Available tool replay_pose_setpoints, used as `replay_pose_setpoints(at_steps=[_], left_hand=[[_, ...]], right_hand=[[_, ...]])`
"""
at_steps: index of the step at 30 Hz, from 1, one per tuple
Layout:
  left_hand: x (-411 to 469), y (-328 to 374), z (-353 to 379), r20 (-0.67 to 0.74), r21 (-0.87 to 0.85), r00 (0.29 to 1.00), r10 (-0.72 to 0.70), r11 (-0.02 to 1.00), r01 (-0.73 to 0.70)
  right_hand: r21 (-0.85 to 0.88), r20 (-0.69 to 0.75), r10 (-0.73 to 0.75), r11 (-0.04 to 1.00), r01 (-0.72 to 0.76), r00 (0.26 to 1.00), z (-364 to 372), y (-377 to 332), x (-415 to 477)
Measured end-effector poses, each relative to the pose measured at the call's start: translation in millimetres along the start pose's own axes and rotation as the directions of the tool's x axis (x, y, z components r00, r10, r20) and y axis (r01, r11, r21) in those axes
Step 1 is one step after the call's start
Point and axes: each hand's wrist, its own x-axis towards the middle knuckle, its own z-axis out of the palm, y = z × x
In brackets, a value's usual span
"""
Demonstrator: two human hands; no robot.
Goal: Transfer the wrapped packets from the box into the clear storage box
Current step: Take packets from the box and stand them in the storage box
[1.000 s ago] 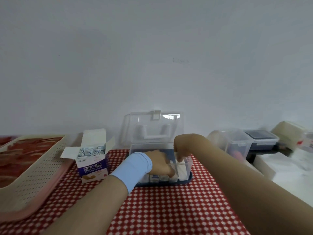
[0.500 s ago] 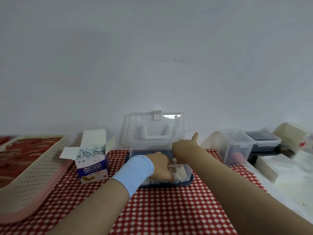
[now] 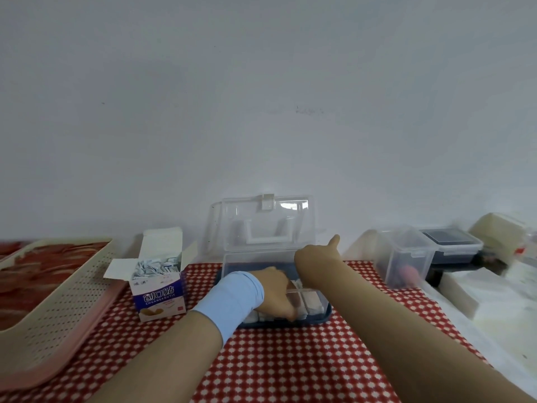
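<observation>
Your right hand [image 3: 316, 258] has lifted its thumb since a second ago. The thumb now sticks up beside the rear rim of the clear storage box [image 3: 244, 261], while your left hand [image 3: 276, 292] has sunk a little toward the front wall. That reads as a batch being settled rather than carried.

At the far left, a beige perforated tray [image 3: 58, 289] lies on the counter [image 3: 290, 359], untouched. Just right of it stands the box [image 3: 158, 296] with its flaps open, and the wrapped packets [image 3: 154, 264] are heaped to its brim, so most of the transfer is not yet done.

Next comes the clear storage box, its lid [image 3: 261, 222] tipped back against the wall. Your left hand, in a blue wristband [image 3: 232, 298], reaches down inside it onto the filed packets [image 3: 311, 302] standing in rows along the front. Its fingertips are buried among them, so I cannot tell whether they pinch a packet or only press the rows.

Your right hand sits at the back of the same storage box, with the back of the hand toward you and the fingers hidden behind it. You cannot tell from here whether it grips the rim or merely rests there.

Further right, a small clear container [image 3: 404, 257] and a dark-lidded container [image 3: 450, 242] stand well apart from the work.

My judgement: once the rows sit straight, a hand must go back left for more — the box is far from empty.
</observation>
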Motion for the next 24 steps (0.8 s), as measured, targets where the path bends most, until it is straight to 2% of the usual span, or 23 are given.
replay_pose_setpoints(at_steps=[5, 8, 12, 15, 17, 20, 24], left_hand=[[-10, 3, -4, -0.001, -0.014, 1.000, -0.021, 1.000, 0.021], [-18, 5, -11, -0.001, 0.000, 1.000, -0.024, 1.000, 0.024], [-37, 6, -33, -0.060, 0.031, 0.998, 0.015, 0.999, -0.013], [-62, -3, -55, -0.168, -0.027, 0.986, 0.013, 0.999, -0.018], [-78, -19, -65, -0.297, -0.106, 0.954, -0.034, 0.994, 0.002], [-101, -54, -70, -0.493, -0.203, 0.859, -0.136, 0.979, 0.038], [-130, -106, -65, -0.572, -0.279, 0.774, -0.272, 0.952, 0.128]], right_hand=[[0.142, 0.080, 0.006, 0.990, -0.017, 0.997, -7, 7, -3], [0.256, 0.065, 0.000, 0.967, -0.017, 0.998, -17, 19, -9], [0.411, -0.038, -0.045, 0.910, 0.057, 0.998, -39, 35, -16], [0.503, -0.214, -0.050, 0.850, 0.154, 0.976, -61, 30, -24], [0.597, -0.296, -0.063, 0.767, 0.236, 0.953, -77, 16, -30], [0.695, -0.358, -0.117, 0.629, 0.348, 0.926, -97, -17, -37], [0.700, -0.404, -0.190, 0.565, 0.436, 0.895, -109, -67, -33]])
